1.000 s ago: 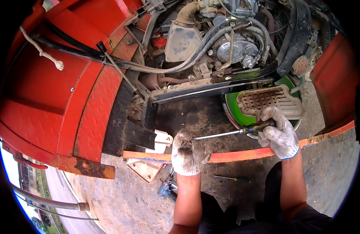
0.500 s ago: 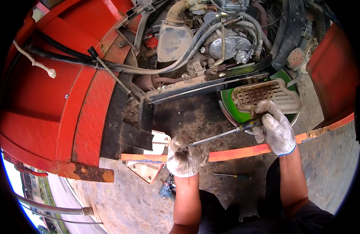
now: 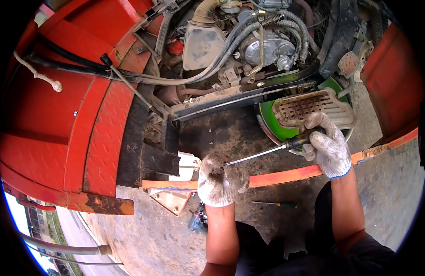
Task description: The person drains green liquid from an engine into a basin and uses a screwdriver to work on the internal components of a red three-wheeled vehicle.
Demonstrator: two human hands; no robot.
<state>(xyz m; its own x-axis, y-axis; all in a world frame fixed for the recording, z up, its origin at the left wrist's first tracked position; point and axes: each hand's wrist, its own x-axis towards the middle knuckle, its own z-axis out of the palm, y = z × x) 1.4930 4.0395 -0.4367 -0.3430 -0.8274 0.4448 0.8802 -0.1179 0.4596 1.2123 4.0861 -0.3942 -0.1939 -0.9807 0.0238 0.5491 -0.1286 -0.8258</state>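
Observation:
My right hand (image 3: pixel 329 147), in a dirty white glove, grips the dark handle of a long screwdriver (image 3: pixel 263 153). The steel shaft runs left and down to my gloved left hand (image 3: pixel 220 180). That hand is closed into a fist around the tip, resting on the orange frame rail (image 3: pixel 286 175) of a red vehicle. What the fist holds under the tip is hidden. Just behind my right hand lies a perforated metal cover (image 3: pixel 309 108) on a green round tray (image 3: pixel 272 124).
An exposed engine (image 3: pixel 263 46) with hoses fills the top. Red checker-plate panels (image 3: pixel 60 119) stand at left. A second small screwdriver (image 3: pixel 272 204) and a blue tool (image 3: pixel 197 220) lie on the concrete near my knees. A white bracket (image 3: pixel 187 165) sits left of my fist.
Both hands have stayed on the screwdriver and rail. The view has shifted slightly, and the right hand has lifted the handle a little.

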